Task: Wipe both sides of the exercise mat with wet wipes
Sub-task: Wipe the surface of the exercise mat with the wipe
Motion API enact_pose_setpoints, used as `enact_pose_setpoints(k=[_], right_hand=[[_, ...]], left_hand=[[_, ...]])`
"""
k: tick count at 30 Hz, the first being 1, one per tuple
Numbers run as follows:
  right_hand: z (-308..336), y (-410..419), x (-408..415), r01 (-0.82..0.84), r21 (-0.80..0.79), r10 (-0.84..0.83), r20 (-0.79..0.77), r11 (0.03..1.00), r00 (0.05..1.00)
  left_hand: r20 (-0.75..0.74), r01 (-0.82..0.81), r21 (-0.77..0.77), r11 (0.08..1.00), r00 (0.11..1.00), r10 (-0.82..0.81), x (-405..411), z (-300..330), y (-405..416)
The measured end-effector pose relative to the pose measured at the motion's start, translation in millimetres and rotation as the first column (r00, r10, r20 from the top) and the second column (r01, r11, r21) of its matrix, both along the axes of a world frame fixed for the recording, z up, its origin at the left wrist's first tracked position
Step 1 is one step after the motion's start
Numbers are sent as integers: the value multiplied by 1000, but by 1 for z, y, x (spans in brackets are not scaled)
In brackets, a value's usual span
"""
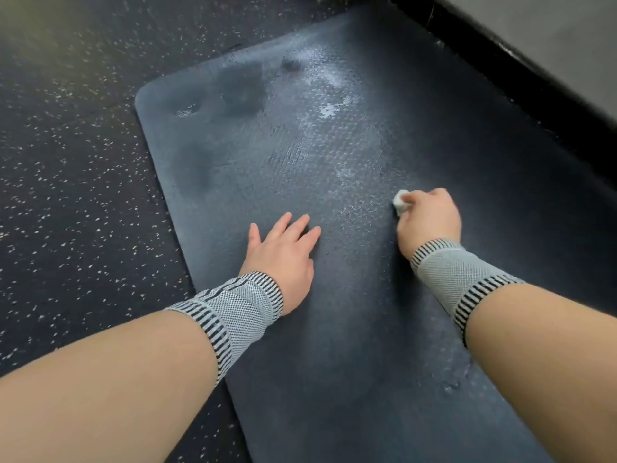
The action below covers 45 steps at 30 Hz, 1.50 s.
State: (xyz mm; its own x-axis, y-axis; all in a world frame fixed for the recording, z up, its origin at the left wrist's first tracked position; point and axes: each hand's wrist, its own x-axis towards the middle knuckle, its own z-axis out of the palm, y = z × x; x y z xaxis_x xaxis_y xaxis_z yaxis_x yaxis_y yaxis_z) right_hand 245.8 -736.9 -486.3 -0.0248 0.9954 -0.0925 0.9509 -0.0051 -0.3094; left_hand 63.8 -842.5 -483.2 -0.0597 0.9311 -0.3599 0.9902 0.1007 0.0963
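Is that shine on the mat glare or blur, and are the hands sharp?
Head view: pale sheen on the far part of the mat reads as reflected light; left hand fairly sharp, right hand and wipe slightly soft; straight edges bow from the wide lens.

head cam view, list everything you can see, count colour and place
exercise mat: one, dark blue-grey with pale wet-looking patches, flat on the floor, running from near to far
wet wipe: one, white, bunched up, on the mat's right half in the right hand's grip
floor: one, black with light speckles, left of and around the mat
wall base: one, black strip, far right beside the mat
wristbands: two, grey with black stripes, one on each wrist
left hand: one, fingers straight, flat on the mat
right hand: one, curled round the wipe
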Motion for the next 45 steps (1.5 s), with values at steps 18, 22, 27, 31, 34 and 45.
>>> enact_pose_setpoints(k=[18, 22, 27, 31, 34, 45], right_hand=[[-7, -24, -1, -471, 29, 470, -124, 882, 874], [-7, 36, 42, -217, 49, 216, 34, 975, 976], [-4, 24, 35, -110, 33, 112, -67, 993, 991], [-4, 1, 50, -457, 36, 458, -107, 889, 883], [-8, 48, 92, -24, 55, 25, -1, 998, 1000], [-6, 59, 124, 26, 74, -26, -1, 997, 1000]], left_hand=[[6, 107, 28, 994, 994, -107, 34, 2, 46], [-4, 158, 18, 987, 987, -158, 43, 5, 63], [-9, 172, 10, 985, 985, -172, 50, 4, 77], [0, 196, 41, 980, 981, -196, 63, 2, 92], [4, 211, 38, 977, 977, -211, 72, 3, 106], [-102, 216, -101, 971, 969, -226, 102, 4, 149]])
